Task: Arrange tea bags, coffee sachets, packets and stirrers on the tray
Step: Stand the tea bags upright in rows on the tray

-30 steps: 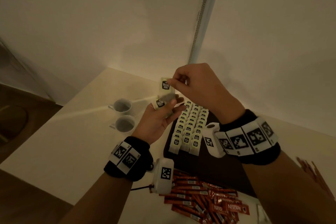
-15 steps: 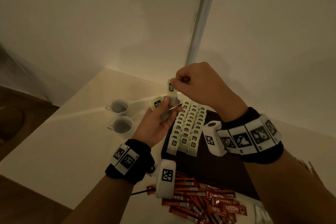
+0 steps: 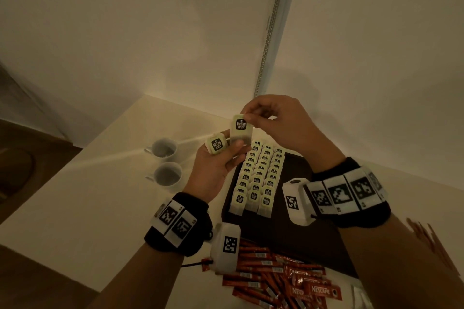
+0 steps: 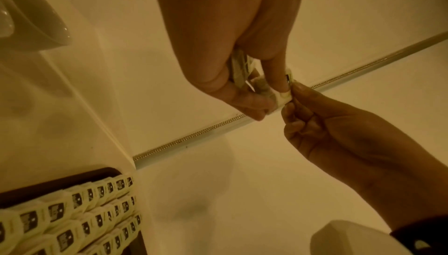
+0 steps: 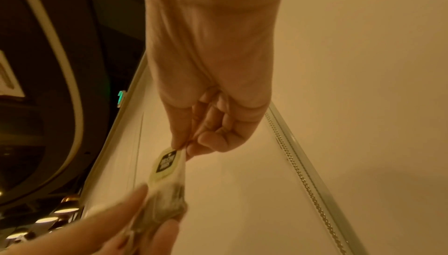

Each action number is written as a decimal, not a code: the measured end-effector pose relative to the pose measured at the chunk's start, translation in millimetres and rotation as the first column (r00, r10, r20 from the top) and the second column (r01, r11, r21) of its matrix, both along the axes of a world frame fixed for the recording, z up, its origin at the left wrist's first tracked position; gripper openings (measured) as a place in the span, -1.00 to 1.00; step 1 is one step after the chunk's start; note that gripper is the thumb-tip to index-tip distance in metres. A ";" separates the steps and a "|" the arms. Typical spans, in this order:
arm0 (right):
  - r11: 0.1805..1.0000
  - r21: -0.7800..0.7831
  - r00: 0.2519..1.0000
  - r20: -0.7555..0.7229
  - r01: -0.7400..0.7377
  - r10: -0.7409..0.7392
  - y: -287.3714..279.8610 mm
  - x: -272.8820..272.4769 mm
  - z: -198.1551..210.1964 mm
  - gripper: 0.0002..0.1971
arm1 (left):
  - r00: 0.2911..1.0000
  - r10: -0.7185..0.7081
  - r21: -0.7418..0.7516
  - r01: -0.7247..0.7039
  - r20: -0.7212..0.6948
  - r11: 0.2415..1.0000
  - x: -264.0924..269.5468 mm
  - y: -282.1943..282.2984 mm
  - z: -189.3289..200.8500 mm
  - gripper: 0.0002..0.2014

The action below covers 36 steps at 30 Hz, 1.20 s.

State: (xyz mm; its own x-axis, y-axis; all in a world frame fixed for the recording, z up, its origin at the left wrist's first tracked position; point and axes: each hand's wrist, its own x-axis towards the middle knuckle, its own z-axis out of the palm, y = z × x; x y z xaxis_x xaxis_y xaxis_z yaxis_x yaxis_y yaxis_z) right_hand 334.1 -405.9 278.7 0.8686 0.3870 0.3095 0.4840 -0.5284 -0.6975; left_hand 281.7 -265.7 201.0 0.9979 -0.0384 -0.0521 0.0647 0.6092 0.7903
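My right hand (image 3: 247,118) pinches the top corner of a pale green tea bag (image 3: 240,130) with a black label, held upright above the tray's far left corner. My left hand (image 3: 226,150) holds a second tea bag (image 3: 216,145) and its thumb presses the lower end of the first one. The right wrist view shows the pinched tea bag (image 5: 167,165) hanging from my fingertips. The dark tray (image 3: 296,236) carries three neat rows of tea bags (image 3: 258,178) along its left side. Red coffee sachets (image 3: 281,281) lie heaped on the table in front of the tray.
Two white cups (image 3: 165,162) stand on the table left of the tray. Brown stirrers (image 3: 426,236) lie at the right edge. A white packet (image 3: 361,296) shows at the bottom right. Walls meet in a corner just behind the table.
The tea bag in my right hand has turned from edge-on to label facing me. Both hands stay above the tray's far left corner.
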 end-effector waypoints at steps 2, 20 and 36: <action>0.999 0.042 1.000 -0.018 0.004 -0.003 -2.4 0.5 -2.0 -0.94 | 0.999 0.030 -0.014 -0.030 -0.011 0.999 -0.1 -1.1 -1.1 -0.81; 0.965 -0.258 0.913 -0.382 0.045 -0.145 -46.6 -30.4 -104.6 -0.89 | 0.954 0.052 -0.101 -0.085 -0.295 0.991 -2.7 36.7 -27.6 -0.34; 0.893 -0.393 0.793 -0.462 0.219 -0.397 -39.6 -35.8 -226.8 -0.85 | 0.938 0.077 -0.051 -0.100 -0.339 0.994 -15.2 57.4 -42.1 -0.32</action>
